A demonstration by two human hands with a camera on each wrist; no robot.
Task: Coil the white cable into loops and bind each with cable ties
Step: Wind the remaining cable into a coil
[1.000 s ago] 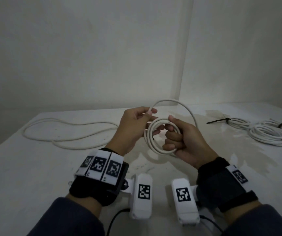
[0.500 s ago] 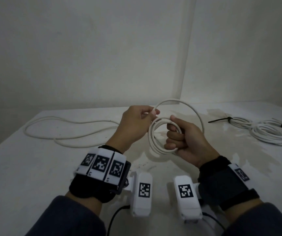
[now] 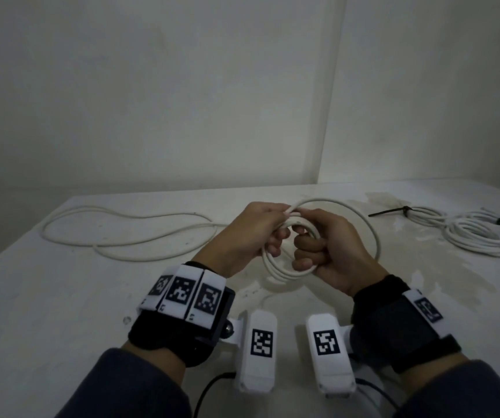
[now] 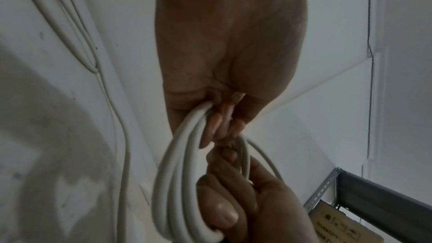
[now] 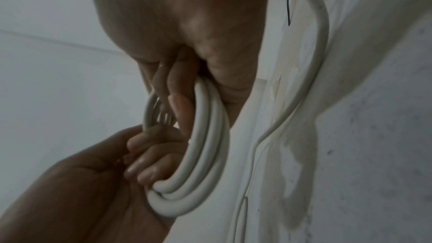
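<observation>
I'm clamping the coil [image 3: 276, 268] in my curled right hand [image 3: 334, 251] while my left hand [image 3: 250, 233] is pinching the incoming turn [image 3: 363, 224]; any slack risks loops springing apart.

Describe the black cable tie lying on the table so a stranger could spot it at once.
Start at the white table and go to its far right, where coils of white cable lie. The black cable tie wraps the coil nearest the hands, its tail pointing left. It is the thin dark strip among white cables.
</observation>
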